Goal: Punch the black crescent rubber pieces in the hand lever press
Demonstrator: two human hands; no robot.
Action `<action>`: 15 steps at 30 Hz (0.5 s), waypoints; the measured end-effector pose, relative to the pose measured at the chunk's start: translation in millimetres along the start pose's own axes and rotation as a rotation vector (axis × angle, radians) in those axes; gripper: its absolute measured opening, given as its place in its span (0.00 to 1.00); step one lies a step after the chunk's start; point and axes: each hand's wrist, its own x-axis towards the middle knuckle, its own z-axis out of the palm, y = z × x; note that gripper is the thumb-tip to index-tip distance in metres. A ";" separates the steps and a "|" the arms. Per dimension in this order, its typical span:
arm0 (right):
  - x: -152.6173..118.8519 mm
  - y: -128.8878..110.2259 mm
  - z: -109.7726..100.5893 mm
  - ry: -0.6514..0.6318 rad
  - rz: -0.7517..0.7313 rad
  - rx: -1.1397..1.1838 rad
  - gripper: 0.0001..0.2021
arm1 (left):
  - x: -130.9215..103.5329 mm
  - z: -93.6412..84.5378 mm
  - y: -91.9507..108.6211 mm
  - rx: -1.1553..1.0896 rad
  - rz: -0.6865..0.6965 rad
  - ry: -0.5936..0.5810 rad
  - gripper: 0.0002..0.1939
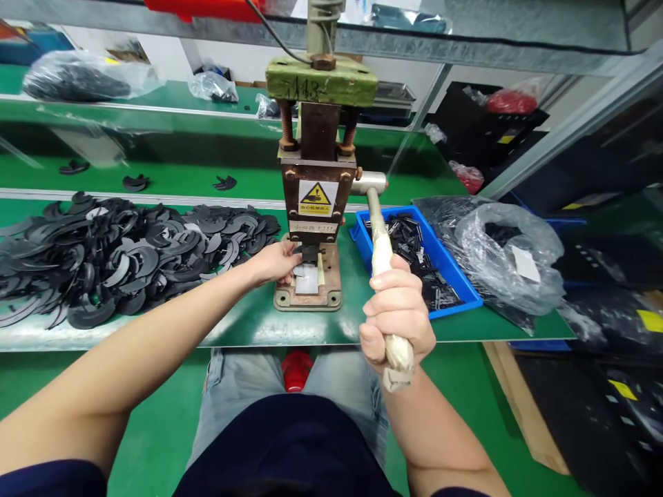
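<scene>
A hand press (320, 138) with a yellow warning label stands in the middle of the bench. My right hand (398, 314) is wrapped round its tape-covered lever (380, 241), which points down toward me. My left hand (277, 262) is at the left side of the press base (308, 300), its fingers pinched beside the tool under the ram. What those fingers hold is too small to name. A light metal plate (306, 279) lies on the base, just right of my fingertips.
Curved black parts (135, 255) form a wide pile at the left. A blue tray (460, 286) of small black parts stands right of the press, beside a clear plastic bag (510, 255). A metal shelf (466, 55) crosses above.
</scene>
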 end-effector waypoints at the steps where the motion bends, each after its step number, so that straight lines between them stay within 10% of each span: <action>1: 0.0 0.4 0.5 0.005 -0.001 -0.001 0.10 | -0.4 0.7 2.7 0.015 -0.018 0.000 0.09; 10: 11.3 1.3 -2.9 -0.006 -0.046 0.044 0.05 | -33.1 14.2 1.4 0.207 0.319 0.253 0.09; 15: 11.3 13.0 2.2 0.069 -0.044 0.036 0.11 | -101.1 12.4 -60.3 0.035 0.441 0.391 0.15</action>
